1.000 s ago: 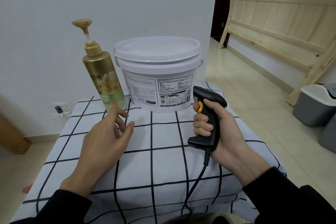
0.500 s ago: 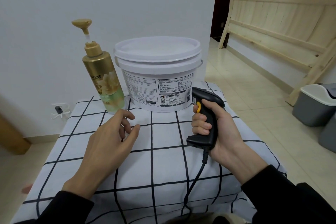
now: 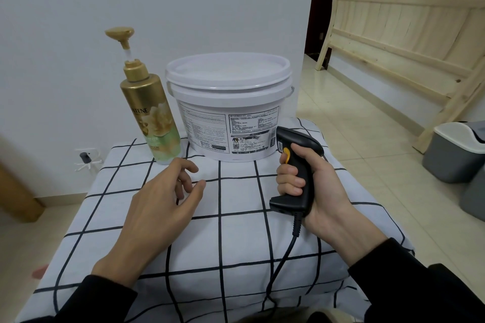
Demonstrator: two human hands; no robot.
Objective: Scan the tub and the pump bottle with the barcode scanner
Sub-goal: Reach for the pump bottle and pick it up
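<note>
A white lidded tub [image 3: 228, 105] with a printed label stands at the back of the checked cloth [image 3: 236, 217]. Left of it stands a gold and green pump bottle [image 3: 150, 115], upright. My right hand [image 3: 312, 186] grips a black barcode scanner [image 3: 296, 168] with a yellow trigger; its head points at the tub's label from close by, and its cable hangs down towards me. My left hand [image 3: 162, 207] hovers over the cloth just in front of the bottle, fingers apart and loosely curled, holding nothing.
A white wall rises right behind the tub and bottle. A pale wooden bed frame [image 3: 409, 42] leans at the right, with two grey bins [image 3: 456, 152] on the tiled floor. A wall socket [image 3: 85, 156] sits low at the left.
My left hand has slid a little right and nearer to me, away from the bottle's base. The scanner in my right hand has shifted slightly left and lower, towards the tub's label.
</note>
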